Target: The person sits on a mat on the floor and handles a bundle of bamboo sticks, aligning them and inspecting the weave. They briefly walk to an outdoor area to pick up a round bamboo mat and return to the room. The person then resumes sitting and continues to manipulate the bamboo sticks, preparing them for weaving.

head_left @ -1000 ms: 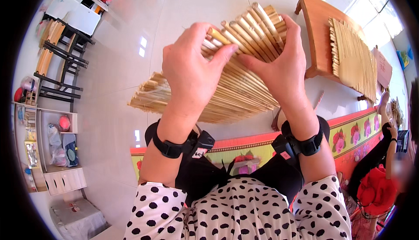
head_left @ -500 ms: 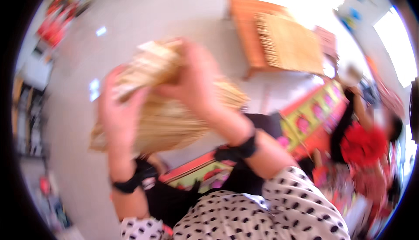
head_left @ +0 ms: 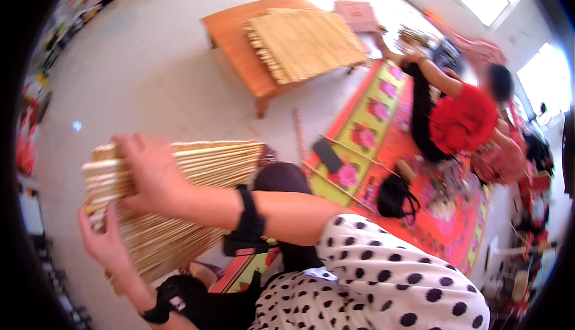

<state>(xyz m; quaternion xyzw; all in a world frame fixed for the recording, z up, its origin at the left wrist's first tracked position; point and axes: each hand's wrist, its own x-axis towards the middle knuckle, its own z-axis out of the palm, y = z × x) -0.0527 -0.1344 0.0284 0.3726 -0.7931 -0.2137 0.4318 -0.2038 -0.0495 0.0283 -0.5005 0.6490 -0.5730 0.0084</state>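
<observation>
Swung leftward since earlier, the pale bundle of thin bamboo sticks (head_left: 179, 204) sits gripped between the right hand (head_left: 150, 174) on top and left hand (head_left: 105, 240) beneath, above the floor (head_left: 156, 84); evening its ends seems unfinished.

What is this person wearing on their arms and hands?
Both hands are bare, with no gloves. The right hand has a black strap band round the wrist, with a small black block fixed to it. The left hand wears a similar black wrist band. The forearms are uncovered; a white sleeve with black polka dots covers the upper right arm.
</observation>
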